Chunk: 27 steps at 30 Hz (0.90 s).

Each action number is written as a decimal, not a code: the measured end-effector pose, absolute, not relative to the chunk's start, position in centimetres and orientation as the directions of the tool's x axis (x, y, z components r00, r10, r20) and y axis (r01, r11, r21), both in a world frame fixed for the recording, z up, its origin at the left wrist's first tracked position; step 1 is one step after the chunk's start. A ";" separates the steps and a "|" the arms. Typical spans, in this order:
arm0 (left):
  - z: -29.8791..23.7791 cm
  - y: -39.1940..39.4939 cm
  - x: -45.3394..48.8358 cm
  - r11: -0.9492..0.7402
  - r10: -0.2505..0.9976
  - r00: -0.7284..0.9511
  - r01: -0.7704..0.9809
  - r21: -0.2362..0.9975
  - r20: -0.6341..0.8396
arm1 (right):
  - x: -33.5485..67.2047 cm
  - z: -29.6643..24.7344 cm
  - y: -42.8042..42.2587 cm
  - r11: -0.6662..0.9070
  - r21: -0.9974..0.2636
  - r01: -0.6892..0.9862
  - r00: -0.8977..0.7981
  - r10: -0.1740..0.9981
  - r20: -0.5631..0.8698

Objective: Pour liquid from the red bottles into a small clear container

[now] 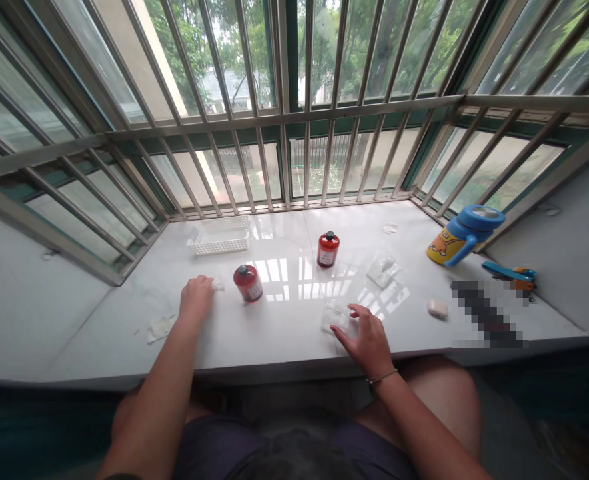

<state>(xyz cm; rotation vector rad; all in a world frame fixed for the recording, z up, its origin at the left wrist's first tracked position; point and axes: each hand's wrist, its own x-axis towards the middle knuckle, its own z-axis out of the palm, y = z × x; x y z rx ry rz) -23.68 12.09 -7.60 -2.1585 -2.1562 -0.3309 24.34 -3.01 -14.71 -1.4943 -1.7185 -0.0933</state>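
My left hand (197, 300) is curled low over the tabletop, its fingertips closed on a small crumpled white tissue (218, 284). Just right of it, a red bottle with a black cap (248, 283) leans slightly in view. A second red bottle (327, 250) stands farther back near the middle. My right hand (367, 337) has thumb and forefinger spread beside a clear plastic piece (333, 313); the thumb overlaps its edge, and no grip on it shows. Another clear plastic piece (383, 271) lies beyond that hand.
A white perforated basket (220, 248) sits at the back left. Near my left forearm lies a flattened white tissue (161, 328). On the right are a blue and yellow cup (461, 237), a blue and orange tool (509, 272), a pale eraser-like block (437, 309) and a blurred-out patch. Window bars line the back.
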 end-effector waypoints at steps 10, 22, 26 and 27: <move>-8.0 11.7 -24.2 -0.038 0.971 0.011 0.993 0.109 0.239 | 24.4 -14.3 -3.1 0.289 -0.429 0.856 0.047 0.782 0.622; -5.2 9.9 -22.6 -0.147 0.802 -0.550 0.196 0.969 0.233 | 24.3 -14.2 -3.1 0.297 -0.432 0.851 0.044 0.781 0.623; -3.0 7.7 -19.3 -0.247 0.838 -0.501 0.001 0.969 0.214 | 24.3 -14.1 -3.1 0.294 -0.436 0.850 0.046 0.784 0.618; -2.5 7.0 -18.1 -0.267 0.855 -0.469 -0.028 0.963 0.224 | 24.2 -14.1 -3.2 0.292 -0.437 0.851 0.048 0.785 0.618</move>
